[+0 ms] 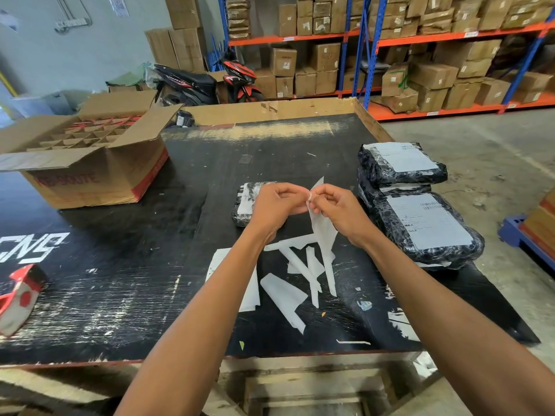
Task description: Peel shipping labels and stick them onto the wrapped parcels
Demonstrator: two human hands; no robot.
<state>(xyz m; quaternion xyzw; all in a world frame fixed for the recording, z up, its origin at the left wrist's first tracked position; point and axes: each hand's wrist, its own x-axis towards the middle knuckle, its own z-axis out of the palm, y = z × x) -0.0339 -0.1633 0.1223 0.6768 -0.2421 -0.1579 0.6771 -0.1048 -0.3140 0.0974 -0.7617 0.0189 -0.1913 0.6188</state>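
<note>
Head view: a person stands at a black table in a warehouse, both forearms reaching forward over it.
Near edge: torn white backing strips lie scattered just in front of the hands, beside a flat sheet of labels partly hidden under the left forearm.
Hands: left hand and right hand meet above the table, fingertips of each pinching the same upper corner of a shipping label, which hangs down between them.
Risk at the pinch: the label could tear or curl onto itself if the corner splits unevenly, since both grips sit close together on thin paper.
Risk below: the exposed adhesive could catch the loose strips should the label drop.
Behind the left hand: an unlabelled wrapped parcel lies waiting, partly covered by the hand.
Right side: two labelled parcels sit stacked, labels already on.
Far left: an open carton with dividers stands on the table.
Background: shelving holds cartons, and a motorbike is parked.
</note>
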